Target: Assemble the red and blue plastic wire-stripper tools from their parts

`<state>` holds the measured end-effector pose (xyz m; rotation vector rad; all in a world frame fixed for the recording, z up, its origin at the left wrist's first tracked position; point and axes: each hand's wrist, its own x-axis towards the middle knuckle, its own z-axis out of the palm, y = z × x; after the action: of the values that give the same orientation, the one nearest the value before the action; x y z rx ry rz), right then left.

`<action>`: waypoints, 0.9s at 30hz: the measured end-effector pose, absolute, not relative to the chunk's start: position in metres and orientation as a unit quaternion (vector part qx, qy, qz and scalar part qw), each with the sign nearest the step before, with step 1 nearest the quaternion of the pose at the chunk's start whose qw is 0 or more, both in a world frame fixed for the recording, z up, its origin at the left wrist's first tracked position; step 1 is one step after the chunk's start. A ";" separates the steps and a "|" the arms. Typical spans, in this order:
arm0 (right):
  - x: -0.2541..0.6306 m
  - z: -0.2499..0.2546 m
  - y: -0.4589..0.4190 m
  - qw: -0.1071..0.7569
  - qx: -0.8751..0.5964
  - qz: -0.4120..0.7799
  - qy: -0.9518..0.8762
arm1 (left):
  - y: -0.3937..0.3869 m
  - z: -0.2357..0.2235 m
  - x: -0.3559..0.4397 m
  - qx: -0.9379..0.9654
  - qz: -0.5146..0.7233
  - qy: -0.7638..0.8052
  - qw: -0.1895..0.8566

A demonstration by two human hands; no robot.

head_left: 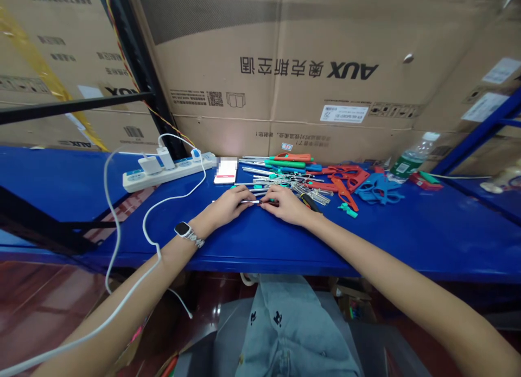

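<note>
My left hand is closed with its fingertips pinching a thin, pale metal rod just above the blue shelf top. Close beside it, my right hand is closed on a small dark reddish piece at the rod's right end. Whether the two parts are joined, I cannot tell. Behind the hands lies a heap of thin metal tubes with small green plastic bits. A tool with a black and yellow handle rests against the right hand's far side.
Long-nosed lighters lie at the back, near a phone. Red plastic gun-shaped pieces, blue ones and a bottle are on the right. A power strip stands left; its white cable crosses my left forearm.
</note>
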<state>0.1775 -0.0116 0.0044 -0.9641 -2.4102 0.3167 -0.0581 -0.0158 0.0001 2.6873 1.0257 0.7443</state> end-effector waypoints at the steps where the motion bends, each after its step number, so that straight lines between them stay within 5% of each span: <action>1: 0.177 0.004 -0.012 0.266 -0.353 0.125 -0.888 | -0.015 0.000 -0.058 0.900 0.258 0.338 0.094; 27: 0.180 -0.007 -0.011 0.315 -0.320 0.143 -0.882 | -0.016 -0.005 -0.059 0.917 0.268 0.289 0.062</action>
<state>0.1798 -0.0111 -0.0074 -0.8436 -2.3242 0.3761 -0.0594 -0.0161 -0.0049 2.7720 0.8746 0.8105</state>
